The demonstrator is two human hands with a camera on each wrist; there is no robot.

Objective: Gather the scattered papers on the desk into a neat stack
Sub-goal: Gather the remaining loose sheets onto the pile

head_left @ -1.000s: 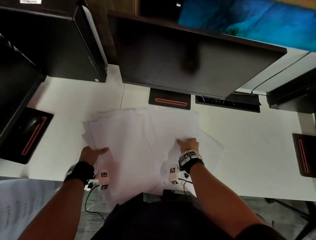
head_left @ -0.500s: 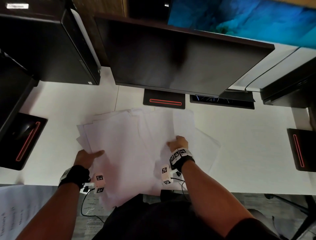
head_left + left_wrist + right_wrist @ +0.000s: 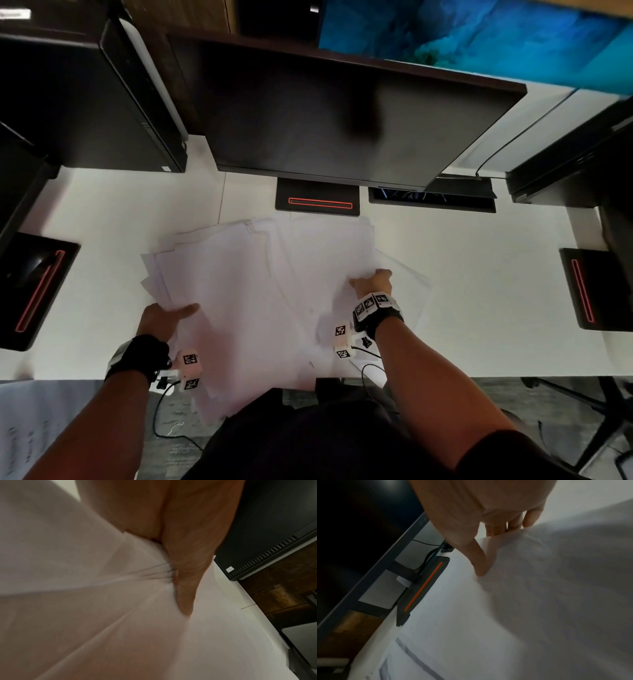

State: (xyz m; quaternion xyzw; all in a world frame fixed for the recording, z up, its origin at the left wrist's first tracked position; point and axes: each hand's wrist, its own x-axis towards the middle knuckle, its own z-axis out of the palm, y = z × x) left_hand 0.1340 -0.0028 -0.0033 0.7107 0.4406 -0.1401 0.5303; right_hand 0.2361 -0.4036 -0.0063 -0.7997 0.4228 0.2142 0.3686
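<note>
Lying between both hands – papers (image 3: 260,294), left hand (image 3: 161,320) pinching, right hand (image 3: 371,284) pinching

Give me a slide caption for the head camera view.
Both hands, left hand and right hand, grip a loose pile of papers.

An office workstation: a white worktop (image 3: 479,308) carries a large dark monitor (image 3: 342,113), a black computer tower (image 3: 85,102) left of it, further monitor stands either side.
</note>
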